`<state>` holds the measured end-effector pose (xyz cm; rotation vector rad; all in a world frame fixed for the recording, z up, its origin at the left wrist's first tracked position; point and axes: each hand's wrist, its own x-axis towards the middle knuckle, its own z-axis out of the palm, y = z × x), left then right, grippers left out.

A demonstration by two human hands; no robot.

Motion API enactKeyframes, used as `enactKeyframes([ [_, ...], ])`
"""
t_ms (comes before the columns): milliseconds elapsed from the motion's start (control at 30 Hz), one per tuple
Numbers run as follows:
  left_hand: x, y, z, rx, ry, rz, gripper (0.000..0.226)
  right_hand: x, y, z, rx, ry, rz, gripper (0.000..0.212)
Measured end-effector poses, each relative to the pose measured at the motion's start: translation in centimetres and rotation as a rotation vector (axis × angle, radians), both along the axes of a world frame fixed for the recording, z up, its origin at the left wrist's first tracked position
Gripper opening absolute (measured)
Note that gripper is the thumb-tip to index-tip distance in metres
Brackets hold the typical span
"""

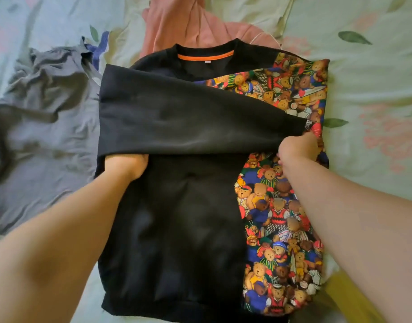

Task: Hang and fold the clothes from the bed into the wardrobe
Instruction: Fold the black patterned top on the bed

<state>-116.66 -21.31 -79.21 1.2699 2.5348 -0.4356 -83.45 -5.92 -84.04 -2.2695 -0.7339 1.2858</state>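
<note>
Head view: we record a black sweatshirt [191, 229] with a teddy-bear print panel lying flat on the bed [375, 89], collar away from the person. Its black sleeve [188, 122] is folded across the chest. The right hand [298, 148] has its fingers curled, gripping the sleeve's end over the print panel. The left hand [124, 165] sits at the sleeve's lower edge near the fold; its fingers are hidden under the cloth, so we cannot tell their state. A grey garment [37, 127] lies crumpled just left of the sweatshirt, and a pink garment [188, 22] lies beyond the collar.
</note>
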Motion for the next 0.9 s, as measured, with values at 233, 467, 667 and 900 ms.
enactKeyframes([
  [233, 1.4, -4.7, -0.5, 0.194, 0.039, 0.106, 0.052, 2.6, 0.5, 2.9, 0.075, -0.214, 0.086, 0.044],
  [467, 0.7, -4.2, 0.8, 0.222, 0.060, 0.142, 0.029, 2.8, 0.8, 3.5, -0.013, -0.284, 0.286, 0.047],
  [667, 0.0, -6.6, 1.7, 0.093, 0.038, 0.003, 0.032, 3.1, -0.3, 3.6, 0.008, -0.331, 0.331, 0.049],
  [900, -0.2, -0.6, 4.1, 0.349, 0.084, 0.331, 0.025, 3.6, 0.4, 3.2, 0.083, -0.666, 0.466, 0.047],
])
